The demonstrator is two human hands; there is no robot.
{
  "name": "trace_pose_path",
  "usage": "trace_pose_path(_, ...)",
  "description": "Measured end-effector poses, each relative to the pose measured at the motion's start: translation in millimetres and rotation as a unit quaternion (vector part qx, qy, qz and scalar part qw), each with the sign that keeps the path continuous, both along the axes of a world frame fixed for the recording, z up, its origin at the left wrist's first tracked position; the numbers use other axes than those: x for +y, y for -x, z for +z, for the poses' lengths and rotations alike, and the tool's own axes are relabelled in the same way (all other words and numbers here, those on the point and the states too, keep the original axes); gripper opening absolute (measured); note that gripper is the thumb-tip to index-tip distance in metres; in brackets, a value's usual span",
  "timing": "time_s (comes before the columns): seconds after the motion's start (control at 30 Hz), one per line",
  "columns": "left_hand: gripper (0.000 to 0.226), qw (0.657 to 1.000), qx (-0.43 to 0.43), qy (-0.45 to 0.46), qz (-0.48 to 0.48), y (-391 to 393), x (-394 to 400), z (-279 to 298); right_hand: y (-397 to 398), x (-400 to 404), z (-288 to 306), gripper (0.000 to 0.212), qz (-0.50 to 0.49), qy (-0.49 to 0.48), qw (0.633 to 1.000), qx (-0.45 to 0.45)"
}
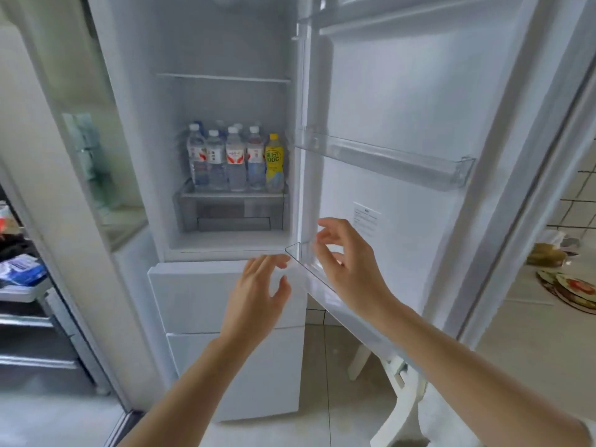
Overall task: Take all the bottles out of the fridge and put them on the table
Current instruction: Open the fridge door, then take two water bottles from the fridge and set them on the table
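The white fridge (225, 53) stands open in front of me. On its lower shelf stand several clear water bottles (216, 162) with white caps, and at their right a yellow bottle (274, 162) with a yellow cap. My left hand (258, 295) hovers below the compartment, in front of the drawer fronts, fingers spread and holding nothing. My right hand (348, 259) is raised beside the lower door bin, fingers loosely spread, also holding nothing. Both hands are well short of the bottles.
The fridge door (419, 108) swings open to the right with two clear bins (387, 156). A table (532, 317) at the right carries coasters (577, 288) and a food bag (548, 253). A cluttered rack (22, 279) stands at the left. White drawers (193, 295) sit below the compartment.
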State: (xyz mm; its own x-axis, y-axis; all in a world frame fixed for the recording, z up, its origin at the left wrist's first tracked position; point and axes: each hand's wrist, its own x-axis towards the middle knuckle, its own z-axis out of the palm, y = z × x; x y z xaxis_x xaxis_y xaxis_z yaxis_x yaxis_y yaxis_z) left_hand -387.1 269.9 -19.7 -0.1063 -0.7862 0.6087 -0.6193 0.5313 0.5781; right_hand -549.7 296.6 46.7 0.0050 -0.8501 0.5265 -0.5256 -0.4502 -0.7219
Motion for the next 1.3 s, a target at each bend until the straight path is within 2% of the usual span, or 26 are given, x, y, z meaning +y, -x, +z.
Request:
trace_pose_path(0.3, 0.029, 0.997, 0.035, -0.044, 0.053, -149, -131, -3, -126, -145, -15, 0.031, 0.029, -0.017, 0.999, -0.021)
trace_pose_path(0.53, 0.031, 0.994, 0.066, -0.056, 0.065, -222, -239, 16, -190, -246, -18, 0.032, 0.023, -0.032, 0.997, -0.06)
trace_pose_path(0.83, 0.034, 0.985, 0.145, -0.061, 0.07, -242, -356, 22, -233, -381, -26, 0.042, -0.014, -0.046, 0.995, -0.082)
trace_pose_path(1.0, 0.038, 0.988, 0.118, -0.077, 0.066, -244, -438, 28, -251, -471, -30, 0.047, 0.017, -0.082, 0.994, -0.072)
trace_pose_path(1.1, 0.039, 0.981, 0.154, -0.101, 0.062, -244, -489, 32, -259, -523, -35, 0.05, 0.046, -0.089, 0.993, -0.059)
trace_pose_path(1.2, 0.038, 0.975, 0.192, -0.088, 0.065, -240, -530, 33, -270, -563, -40, 0.063, 0.09, -0.081, 0.992, -0.024)
trace_pose_path(1.3, 0.048, 0.963, 0.244, -0.098, 0.062, -240, -564, 25, -284, -595, -54, 0.089, 0.067, -0.08, 0.994, -0.019)
